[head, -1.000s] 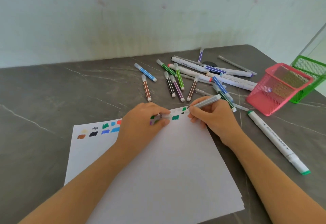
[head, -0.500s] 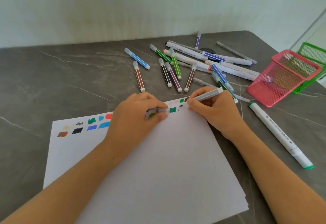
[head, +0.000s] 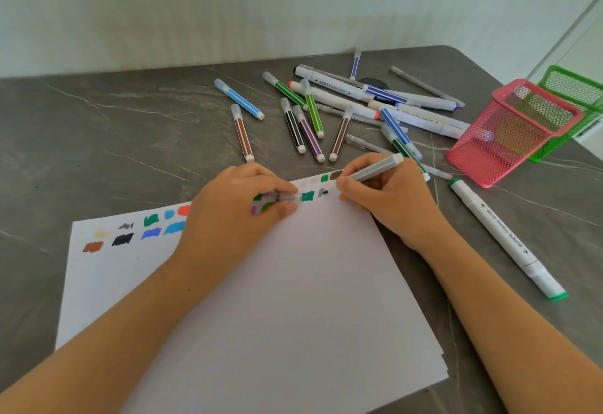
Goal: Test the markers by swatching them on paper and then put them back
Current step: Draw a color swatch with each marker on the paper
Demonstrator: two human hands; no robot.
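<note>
A white sheet of paper (head: 261,299) lies on the grey table with colour swatches (head: 137,234) along its far edge. My right hand (head: 388,204) grips a grey marker (head: 375,169) with its tip down on the paper's far right corner beside a grey swatch (head: 323,192). My left hand (head: 235,217) rests on the paper and pinches a clear marker cap (head: 284,197) between thumb and forefinger. Several capped markers (head: 310,126) lie scattered beyond the paper.
A pink mesh holder (head: 509,133) leans against a green mesh holder (head: 574,93) at the right. A long white marker with green ends (head: 505,237) lies right of my right arm. A pale wall (head: 261,5) backs the table.
The view has shifted, so the paper and markers sit lower and further left. A small grey swatch now shows by the marker tip. Both hands keep their holds.
</note>
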